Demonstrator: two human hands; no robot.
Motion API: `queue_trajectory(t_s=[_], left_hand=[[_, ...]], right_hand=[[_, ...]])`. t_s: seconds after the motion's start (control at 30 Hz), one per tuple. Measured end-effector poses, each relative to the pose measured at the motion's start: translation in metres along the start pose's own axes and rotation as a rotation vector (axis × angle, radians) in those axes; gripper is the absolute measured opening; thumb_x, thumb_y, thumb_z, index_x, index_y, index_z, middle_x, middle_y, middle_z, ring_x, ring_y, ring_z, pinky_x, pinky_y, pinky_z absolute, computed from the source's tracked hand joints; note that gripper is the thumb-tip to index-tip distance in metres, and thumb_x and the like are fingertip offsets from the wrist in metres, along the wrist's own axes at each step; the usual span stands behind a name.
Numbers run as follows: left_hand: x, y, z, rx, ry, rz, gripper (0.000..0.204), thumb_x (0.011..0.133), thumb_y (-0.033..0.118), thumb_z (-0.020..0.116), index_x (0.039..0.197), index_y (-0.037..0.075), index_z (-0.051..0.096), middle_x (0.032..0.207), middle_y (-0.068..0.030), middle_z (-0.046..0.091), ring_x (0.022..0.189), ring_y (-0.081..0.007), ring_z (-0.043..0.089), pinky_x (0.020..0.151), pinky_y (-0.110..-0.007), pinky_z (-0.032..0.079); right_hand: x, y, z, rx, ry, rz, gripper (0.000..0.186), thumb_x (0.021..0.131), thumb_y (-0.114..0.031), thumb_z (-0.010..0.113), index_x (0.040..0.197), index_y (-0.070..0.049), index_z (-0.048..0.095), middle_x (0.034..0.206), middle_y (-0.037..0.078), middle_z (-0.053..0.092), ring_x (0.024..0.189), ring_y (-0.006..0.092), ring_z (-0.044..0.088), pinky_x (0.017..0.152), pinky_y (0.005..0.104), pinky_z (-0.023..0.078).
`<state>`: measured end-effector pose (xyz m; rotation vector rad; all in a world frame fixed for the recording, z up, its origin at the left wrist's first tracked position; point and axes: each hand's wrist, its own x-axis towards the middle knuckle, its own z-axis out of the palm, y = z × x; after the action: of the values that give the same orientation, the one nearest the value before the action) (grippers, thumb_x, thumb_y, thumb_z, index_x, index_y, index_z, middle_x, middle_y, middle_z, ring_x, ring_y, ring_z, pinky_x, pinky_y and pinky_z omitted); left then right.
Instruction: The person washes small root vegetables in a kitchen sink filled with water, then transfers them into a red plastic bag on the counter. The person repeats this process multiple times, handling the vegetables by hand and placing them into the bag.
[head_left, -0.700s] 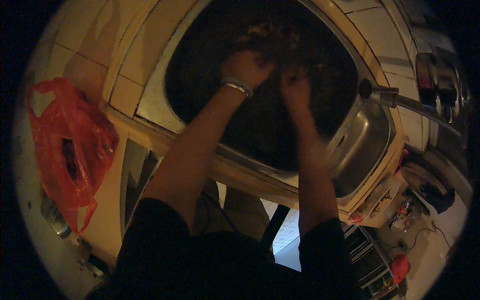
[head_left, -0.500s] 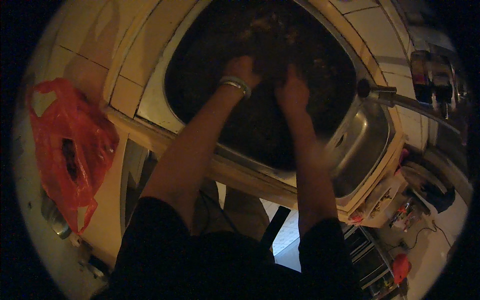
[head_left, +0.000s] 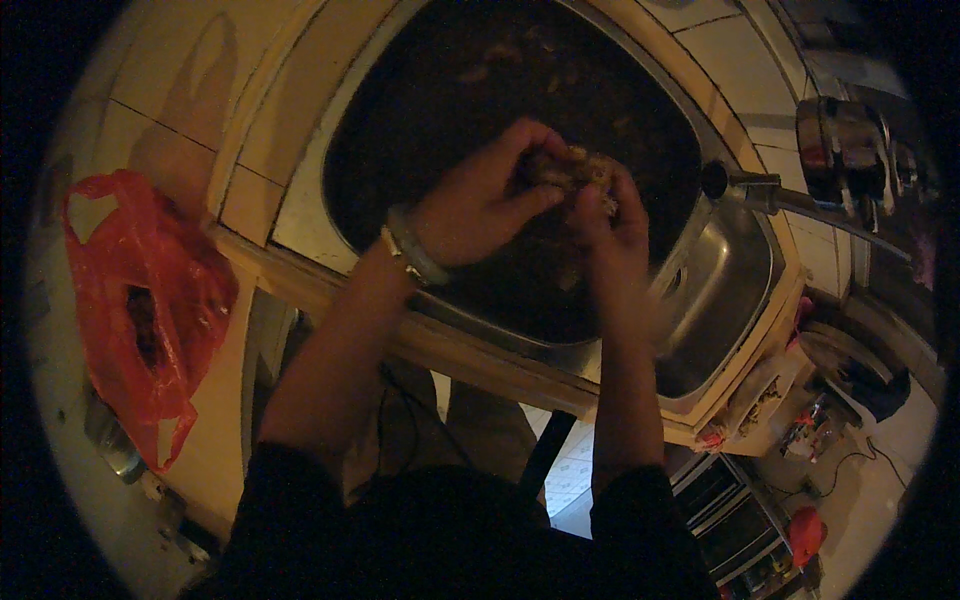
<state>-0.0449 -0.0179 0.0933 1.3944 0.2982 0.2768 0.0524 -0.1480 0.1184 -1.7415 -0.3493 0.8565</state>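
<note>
- L hand (head_left: 485, 200): grasping, fingers & thumb curled round the L side of a small, lumpy, yellowish-brown piece (head_left: 575, 170); material too dim to tell.
- R hand (head_left: 615, 220): fingers & thumb pinched on R end of same piece, so it's held btwn both hands, prob. for a steadier grip on an uneven shape.
- Piece is over the big, rounded, dark-looking sink basin (head_left: 385, 175), R of its middle; held there prob. so any drips/bits fall in the basin, not on the counter.
- Pale-brown scraps (head_left: 490, 70) lie in far part of basin, apart from hands; can't tell if under water.
- Smaller, shiny stainless-steel basin (head_left: 725, 285) just R of the big one, beside R forearm; grey metal tap (head_left: 755, 192) at its far end, prob. sited to serve both.
- Translucent red plastic bag (head_left: 190, 265) well L, below counter level as far as I can tell; prob. kept within L reach, clear of the basin.
</note>
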Motion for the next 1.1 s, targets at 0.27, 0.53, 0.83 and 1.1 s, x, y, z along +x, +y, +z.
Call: queue_trajectory(t_s=[0.27, 0.53, 0.83, 1.1], left_hand=[[-0.005, 0.023, -0.015, -0.133, -0.067, -0.079, 0.027, 0.076, 0.003, 0.068, 0.102, 0.000, 0.060, 0.092, -0.0059, 0.065, 0.080, -0.0128, 0.061, 0.075, -0.030, 0.052], [-0.006, 0.018, 0.002, 0.226, 0.296, 0.099, 0.016, 0.083, 0.014, 0.062, 0.090, 0.000, 0.065, 0.079, -0.0055, 0.066, 0.073, -0.0100, 0.061, 0.065, -0.025, 0.049], [-0.002, 0.016, 0.000, -0.176, 0.216, -0.134, 0.022, 0.088, 0.022, 0.055, 0.094, 0.001, 0.063, 0.088, -0.0048, 0.064, 0.078, -0.0096, 0.057, 0.073, -0.026, 0.047], [-0.014, 0.030, -0.022, 0.197, -0.002, 0.054, 0.033, 0.067, 0.003, 0.073, 0.099, 0.003, 0.062, 0.095, -0.0068, 0.064, 0.086, -0.0169, 0.061, 0.077, -0.029, 0.050]], right_hand=[[-0.012, -0.013, -0.010, 0.297, -0.116, 0.052, 0.028, 0.090, -0.021, 0.055, 0.115, -0.008, 0.052, 0.099, 0.001, 0.059, 0.087, 0.0091, 0.055, 0.074, 0.0243, 0.046], [-0.013, -0.010, 0.000, -0.443, -0.041, -0.421, 0.034, 0.080, -0.021, 0.067, 0.108, -0.007, 0.055, 0.096, 0.009, 0.060, 0.079, 0.0173, 0.059, 0.070, 0.0288, 0.049], [-0.016, -0.008, 0.012, -0.674, 0.054, -0.659, 0.034, 0.073, -0.021, 0.072, 0.100, -0.007, 0.057, 0.087, 0.011, 0.060, 0.071, 0.0251, 0.060, 0.061, 0.0323, 0.049], [-0.013, -0.026, -0.004, -0.136, -0.111, 0.018, 0.018, 0.086, -0.021, 0.059, 0.095, -0.005, 0.062, 0.088, 0.009, 0.063, 0.071, 0.0149, 0.061, 0.062, 0.0256, 0.048]])
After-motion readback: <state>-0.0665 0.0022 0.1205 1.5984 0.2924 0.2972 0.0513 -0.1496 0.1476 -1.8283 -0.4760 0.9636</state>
